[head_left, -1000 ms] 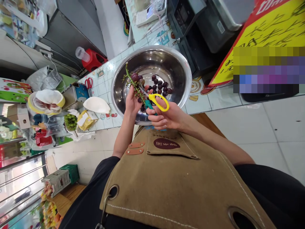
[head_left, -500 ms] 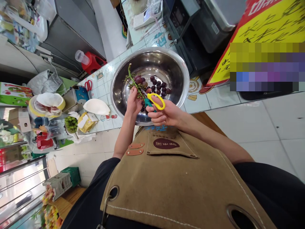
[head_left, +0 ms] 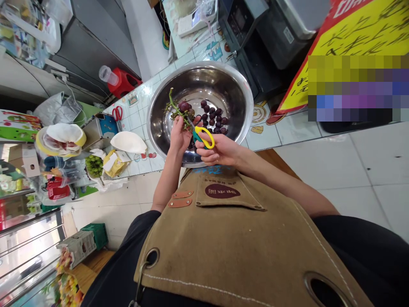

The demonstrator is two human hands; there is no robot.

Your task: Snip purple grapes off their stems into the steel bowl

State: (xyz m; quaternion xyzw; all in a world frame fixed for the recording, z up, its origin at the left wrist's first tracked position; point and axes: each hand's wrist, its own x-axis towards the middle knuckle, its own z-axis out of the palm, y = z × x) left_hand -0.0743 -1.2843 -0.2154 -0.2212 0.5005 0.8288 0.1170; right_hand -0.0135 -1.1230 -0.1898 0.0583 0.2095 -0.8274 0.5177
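My left hand (head_left: 180, 135) is closed on a bunch of grapes (head_left: 184, 106), its green stem pointing up and away, with a few dark red grapes on it and many bare stalks. My right hand (head_left: 214, 148) grips a pair of scissors (head_left: 207, 137) with one yellow and one teal handle. Their blades reach in among the stalks beside my left fingers. Both hands are over the near part of a large steel bowl (head_left: 153, 132). Loose dark grapes (head_left: 212, 111) lie on its bottom, right of the bunch.
Left of the bowl on the tiled counter (head_left: 136, 121) are red scissors (head_left: 117, 113), a white shallow dish (head_left: 128, 142) and green grapes (head_left: 94, 165). A red jug (head_left: 123, 83) stands behind. Black equipment (head_left: 255, 55) and a yellow sign (head_left: 348, 47) are at the right.
The scissors and my right hand have shifted slightly left, and the yellow handle looks narrower. My left hand keeps its hold on the bunch. The whole view has moved a little.
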